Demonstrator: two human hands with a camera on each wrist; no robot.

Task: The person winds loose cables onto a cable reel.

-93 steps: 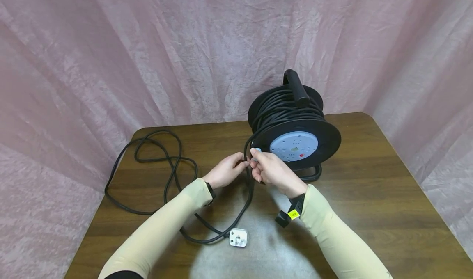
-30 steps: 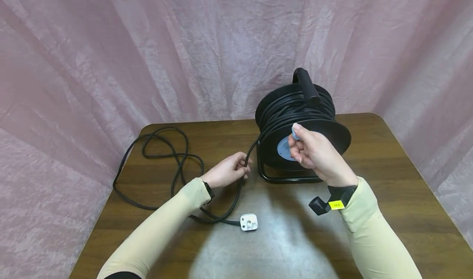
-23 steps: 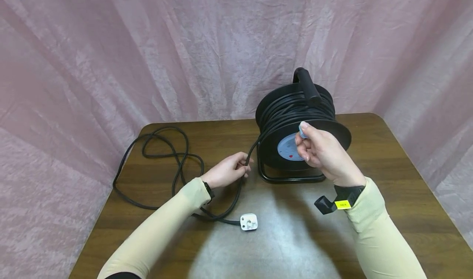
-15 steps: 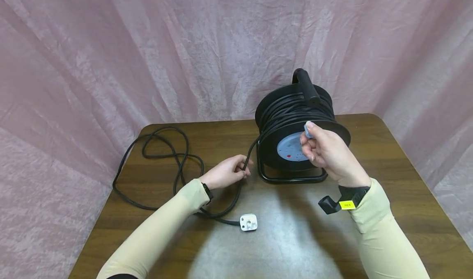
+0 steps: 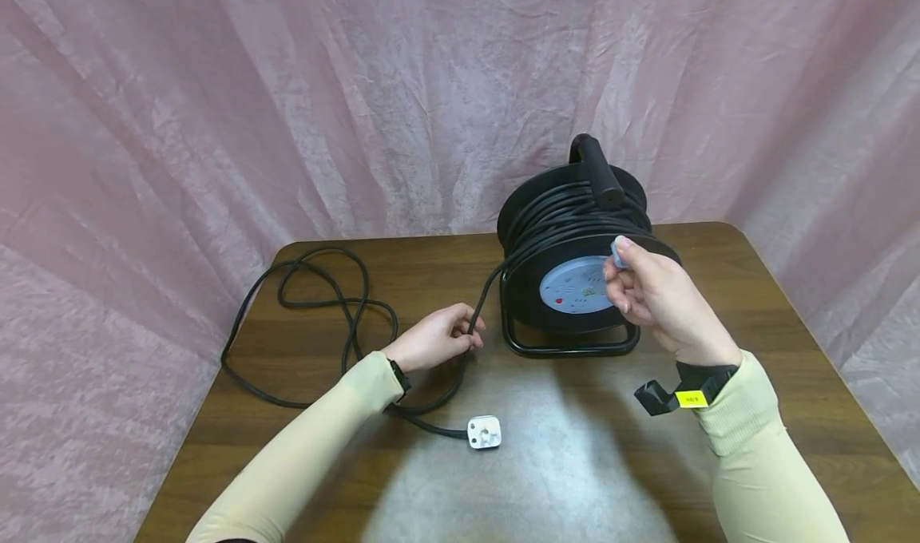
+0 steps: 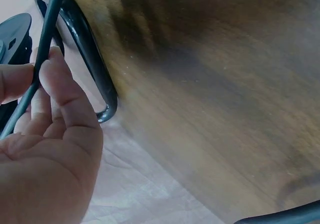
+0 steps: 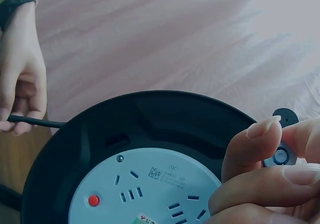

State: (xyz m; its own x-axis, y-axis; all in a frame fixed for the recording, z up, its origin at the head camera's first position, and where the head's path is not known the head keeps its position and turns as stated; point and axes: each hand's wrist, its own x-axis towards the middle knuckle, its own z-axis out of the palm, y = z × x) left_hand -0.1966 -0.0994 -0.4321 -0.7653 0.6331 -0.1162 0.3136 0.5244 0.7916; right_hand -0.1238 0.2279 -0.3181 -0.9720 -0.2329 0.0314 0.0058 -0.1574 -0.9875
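A black cable reel (image 5: 519, 307) stands upright at the back right of the table, wound with many turns of black cable. Its round pale blue socket panel (image 5: 571, 283) faces me and has a red button (image 7: 93, 200). With thumb and fingers my right hand (image 5: 664, 303) pinches the small grey-blue winding knob (image 5: 617, 254) at the right side of the reel's face. Left of the reel, my left hand (image 5: 434, 339) holds the cable (image 6: 46, 36) between thumb and fingers. From there the cable (image 5: 491, 279) runs up to the drum.
Loose loops of cable (image 5: 365, 275) lie on the left half of the wooden table (image 5: 762, 343). A white plug (image 5: 484, 432) lies near the middle front. The reel has a black carry handle (image 5: 600, 177) and a tube stand (image 5: 568, 352). Pink curtains (image 5: 431, 104) hang behind.
My right hand has swept from the reel's left side over to its right with the knob. The panel has turned clockwise, its red button moving left. My left hand keeps its hold, slightly further left.
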